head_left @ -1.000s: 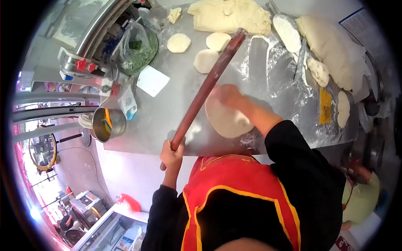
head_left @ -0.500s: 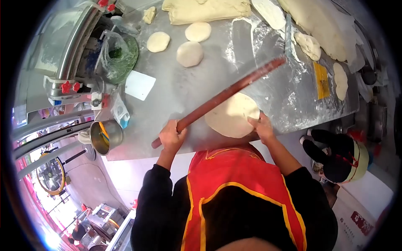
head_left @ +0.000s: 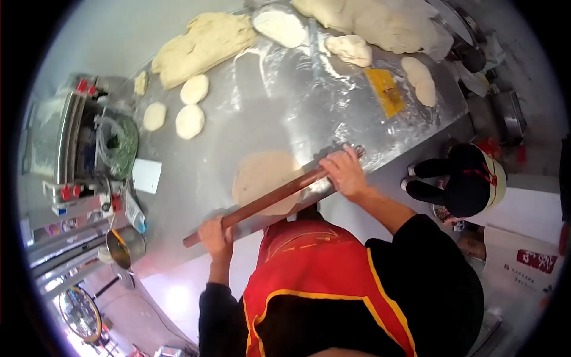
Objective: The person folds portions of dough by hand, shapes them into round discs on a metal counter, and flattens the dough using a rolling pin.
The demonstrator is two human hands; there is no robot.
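Note:
A brown wooden rolling pin (head_left: 273,197) lies across the near part of a flat, rounded dough sheet (head_left: 262,172) at the front edge of the metal table (head_left: 232,125). My left hand (head_left: 216,237) is closed round the pin near its left end. Near the other end, my right hand (head_left: 346,172) has its fingers wrapped over the pin. Part of the sheet is covered by the pin. Beyond it to the left are small dough rounds (head_left: 190,122) and a large dough slab (head_left: 205,47).
A yellow scraper (head_left: 385,93), a long dough piece (head_left: 419,81) and a covered dough mass (head_left: 375,24) are at the right. To the left stand a metal pot (head_left: 126,247) and a bagged green bowl (head_left: 119,143). Another person (head_left: 467,181) is at the right.
My right hand has left the dough sheet's edge and taken hold of the pin's right end. The pin has come down toward the table's front edge. The view has turned and shifted right.

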